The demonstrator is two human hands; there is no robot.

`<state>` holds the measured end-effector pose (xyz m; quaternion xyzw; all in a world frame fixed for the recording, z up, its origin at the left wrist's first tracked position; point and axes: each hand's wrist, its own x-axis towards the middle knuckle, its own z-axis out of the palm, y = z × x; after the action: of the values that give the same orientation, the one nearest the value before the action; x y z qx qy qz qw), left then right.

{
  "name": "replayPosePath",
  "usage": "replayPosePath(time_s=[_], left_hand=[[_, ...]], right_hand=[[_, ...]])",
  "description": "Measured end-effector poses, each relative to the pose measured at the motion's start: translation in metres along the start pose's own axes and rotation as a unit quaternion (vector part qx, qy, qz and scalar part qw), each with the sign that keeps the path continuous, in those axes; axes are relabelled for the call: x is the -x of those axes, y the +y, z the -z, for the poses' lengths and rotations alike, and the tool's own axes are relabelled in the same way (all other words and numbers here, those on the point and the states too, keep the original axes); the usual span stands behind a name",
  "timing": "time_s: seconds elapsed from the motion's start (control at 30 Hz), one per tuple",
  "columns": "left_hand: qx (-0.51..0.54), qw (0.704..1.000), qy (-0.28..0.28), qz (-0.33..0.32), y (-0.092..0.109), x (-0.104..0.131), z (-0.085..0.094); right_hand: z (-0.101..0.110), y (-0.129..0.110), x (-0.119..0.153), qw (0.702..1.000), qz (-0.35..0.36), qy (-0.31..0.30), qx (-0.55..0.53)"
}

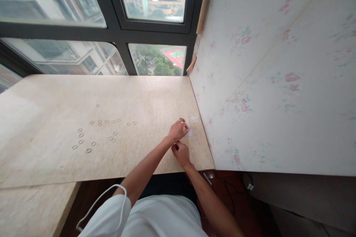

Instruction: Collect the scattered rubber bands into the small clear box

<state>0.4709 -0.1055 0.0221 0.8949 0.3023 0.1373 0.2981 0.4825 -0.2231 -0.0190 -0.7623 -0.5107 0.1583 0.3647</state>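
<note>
My left hand [177, 132] is over the right end of the counter, its fingers bent together. Its fingertips are at the edge of a small clear plastic piece [190, 133]; whether they pinch it is not plain. A thin ring-like band [180, 120] shows at its fingers. Just below and nearer to me, my right hand [182, 154] is curled closed close to the left wrist, and what is in it is hidden. Another clear plastic piece [194, 118] lies beyond the left hand. Several thin rings [100, 122] are scattered over the counter to the left, including a greenish one [88, 150].
The beige counter [144, 96] runs along dark-framed windows [116, 31]. A wall with flowered paper [264, 81] bounds it on the right. A white cord [102, 196] hangs by my left sleeve. Dark cables [229, 190] lie below the counter at right.
</note>
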Motion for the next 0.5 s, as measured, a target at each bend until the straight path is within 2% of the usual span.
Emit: replayPosePath(time_s=[0.23,0.5], left_hand=[[0.003,1.000,-0.003,0.004,-0.007,0.002,-0.006],[0.096,0.994,0.035,-0.024,-0.021,0.010,-0.005]], right_hand=[[0.000,-0.001,-0.001,1.000,-0.002,-0.001,-0.005],[0.000,-0.003,0.000,1.000,-0.005,0.002,-0.007]])
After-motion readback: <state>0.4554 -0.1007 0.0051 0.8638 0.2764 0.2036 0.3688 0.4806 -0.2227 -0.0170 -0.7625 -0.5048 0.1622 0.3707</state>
